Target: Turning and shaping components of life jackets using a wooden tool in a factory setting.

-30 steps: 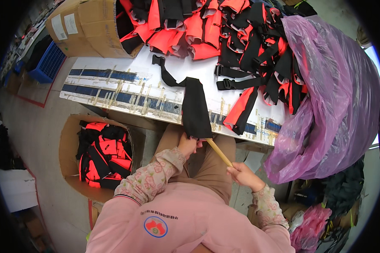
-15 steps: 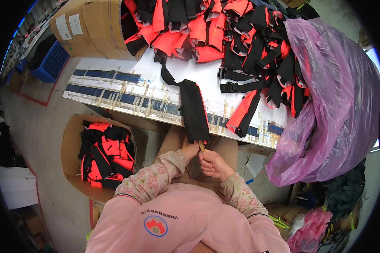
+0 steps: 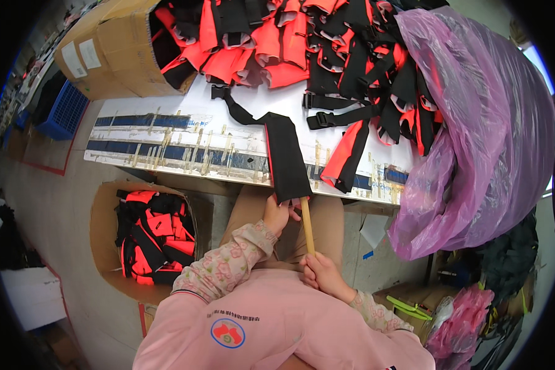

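Note:
A black fabric belt piece with a coral-red edge (image 3: pixel 288 157) hangs over the table's front edge, tapering at its far end into a narrow black strap with a buckle (image 3: pixel 218 92). My left hand (image 3: pixel 277 214) closes on its near end, some fingers hidden beneath the fabric. From that end a straight, flat tan strip (image 3: pixel 308 227) sticks out towards me; whether it is tape or a stick I cannot tell. My right hand (image 3: pixel 328 275) is wrapped round the strip's near end, close to my body.
Many coral-and-black belt pieces (image 3: pixel 283 43) pile across the back of the white table (image 3: pixel 185 137). An open carton (image 3: pixel 114 52) lies on its side at the back left; another carton (image 3: pixel 100 237) on the floor holds similar pieces. A purple plastic bag (image 3: pixel 481 123) bulges at right.
My right hand has drawn back towards my body, away from my left hand, and much more of the tan strip now shows. The head view has shifted slightly.

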The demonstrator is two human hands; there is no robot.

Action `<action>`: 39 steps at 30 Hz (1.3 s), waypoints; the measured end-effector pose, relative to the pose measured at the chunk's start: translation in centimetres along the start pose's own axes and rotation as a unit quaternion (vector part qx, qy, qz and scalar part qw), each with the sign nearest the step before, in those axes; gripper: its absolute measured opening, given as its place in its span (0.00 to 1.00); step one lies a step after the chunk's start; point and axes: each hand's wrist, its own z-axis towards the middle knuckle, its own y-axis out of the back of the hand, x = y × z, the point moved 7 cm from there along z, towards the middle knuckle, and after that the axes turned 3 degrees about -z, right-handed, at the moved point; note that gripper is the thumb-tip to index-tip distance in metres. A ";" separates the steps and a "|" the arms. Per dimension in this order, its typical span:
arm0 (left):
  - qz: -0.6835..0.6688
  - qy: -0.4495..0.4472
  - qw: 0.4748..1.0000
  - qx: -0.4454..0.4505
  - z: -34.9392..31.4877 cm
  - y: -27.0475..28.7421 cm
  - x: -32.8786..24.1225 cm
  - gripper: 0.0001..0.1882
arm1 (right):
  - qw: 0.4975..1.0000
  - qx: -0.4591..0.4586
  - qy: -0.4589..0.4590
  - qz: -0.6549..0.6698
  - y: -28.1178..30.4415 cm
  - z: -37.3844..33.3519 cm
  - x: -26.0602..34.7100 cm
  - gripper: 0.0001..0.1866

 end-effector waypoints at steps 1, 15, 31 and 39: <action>-0.001 -0.003 1.000 -0.014 0.3 0.4 0.7 0.10 | 1.000 0.012 0.005 0.021 -0.9 0.5 0.6 0.11; -0.025 0.054 0.998 -0.021 -0.3 0.3 1.3 0.12 | 0.996 -0.060 0.043 0.048 -2.9 5.6 2.0 0.11; 0.084 -0.011 0.996 0.001 0.0 1.1 2.0 0.14 | 0.971 -0.098 0.091 0.199 -3.3 6.5 1.9 0.11; -0.001 0.098 0.995 -0.015 -0.4 0.7 2.6 0.13 | 0.983 -0.072 0.083 0.144 -3.3 5.3 1.9 0.11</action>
